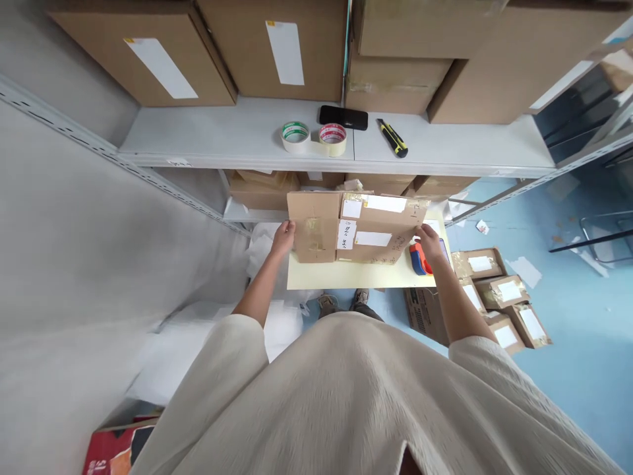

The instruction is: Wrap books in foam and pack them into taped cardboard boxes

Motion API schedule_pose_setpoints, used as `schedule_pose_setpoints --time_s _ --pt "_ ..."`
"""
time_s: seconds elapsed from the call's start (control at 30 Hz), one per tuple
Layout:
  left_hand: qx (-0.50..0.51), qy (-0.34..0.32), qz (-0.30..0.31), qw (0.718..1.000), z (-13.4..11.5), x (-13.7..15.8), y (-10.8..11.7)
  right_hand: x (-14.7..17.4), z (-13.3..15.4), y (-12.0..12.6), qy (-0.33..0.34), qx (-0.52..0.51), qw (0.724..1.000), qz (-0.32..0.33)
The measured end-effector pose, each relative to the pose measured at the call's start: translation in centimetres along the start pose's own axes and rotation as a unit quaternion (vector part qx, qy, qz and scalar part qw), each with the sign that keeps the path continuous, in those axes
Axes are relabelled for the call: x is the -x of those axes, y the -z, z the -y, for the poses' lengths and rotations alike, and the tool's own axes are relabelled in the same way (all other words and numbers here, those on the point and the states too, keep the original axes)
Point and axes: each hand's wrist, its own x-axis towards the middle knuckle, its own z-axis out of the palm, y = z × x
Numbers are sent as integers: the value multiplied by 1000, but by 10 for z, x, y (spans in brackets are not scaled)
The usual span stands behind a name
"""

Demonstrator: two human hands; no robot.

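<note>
Seen from above, a person in a loose cream top steadies a used cardboard box (353,227) on a small pale tabletop (346,276), pressed up against a grey metal shelf unit. The left hand (283,237) grips the box's left edge, its fingers (288,227) curled around the cardboard; the right hand (429,243) holds the right edge the same way, directly above a red and blue tape dispenser (419,259) lying at the corner of the tabletop. The box, patched with white labels and old tape, stands near the far edge of the tabletop and leans toward the shelving. Two rolls of tape (313,138), a black phone (343,117) and a yellow utility knife (392,137) lie on the shelf (445,148) above, well apart from both hands. Risk here looks modest but real: the worn flaps could buckle under a two-sided squeeze, and a sideways nudge from the right wrist could push the dispenser off the tabletop onto the smaller parcels (499,303) stacked on the blue floor (568,343) beside it.
</note>
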Motion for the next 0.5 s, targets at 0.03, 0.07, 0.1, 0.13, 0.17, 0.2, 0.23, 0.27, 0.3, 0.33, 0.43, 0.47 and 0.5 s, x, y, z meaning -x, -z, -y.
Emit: schedule_pose_setpoints --time_s 0.03,0.07,0.1,0.13,0.17,0.2,0.23,0.27,0.3,0.33,0.43,0.47,0.5 --pt "7 -11 7 1000 1 4 -1 7 0 2 -5 -2 1000 -7" --pt "12 -26 12 1000 3 7 -1 14 0 4 -10 -7 1000 -12" --pt "13 -41 16 999 5 11 -1 19 -1 7 -13 -13 1000 -16" --pt "14 -53 19 998 6 15 -1 24 -1 9 -16 -20 1000 -17" --pt "16 -60 24 998 7 18 0 28 -1 12 -18 -25 999 -17" --pt "22 -63 28 997 8 21 0 30 -1 14 -19 -27 999 -16" --pt "30 -62 30 997 8 24 0 32 0 16 -18 -26 999 -12" --pt "39 -59 31 997 8 27 -1 33 1 18 -17 -25 1000 -9" --pt "47 -56 30 997 7 29 -2 34 3 19 -14 -24 1000 -5" --pt "55 -51 26 997 6 32 -4 34 4 21 -12 -24 1000 -2" --pt "72 -50 16 996 3 43 -15 38 9 26 0 -31 999 9" --pt "77 -59 16 995 1 47 -19 40 9 28 6 -34 999 13" --pt "81 -74 14 994 -1 52 -24 41 10 31 11 -37 999 17"
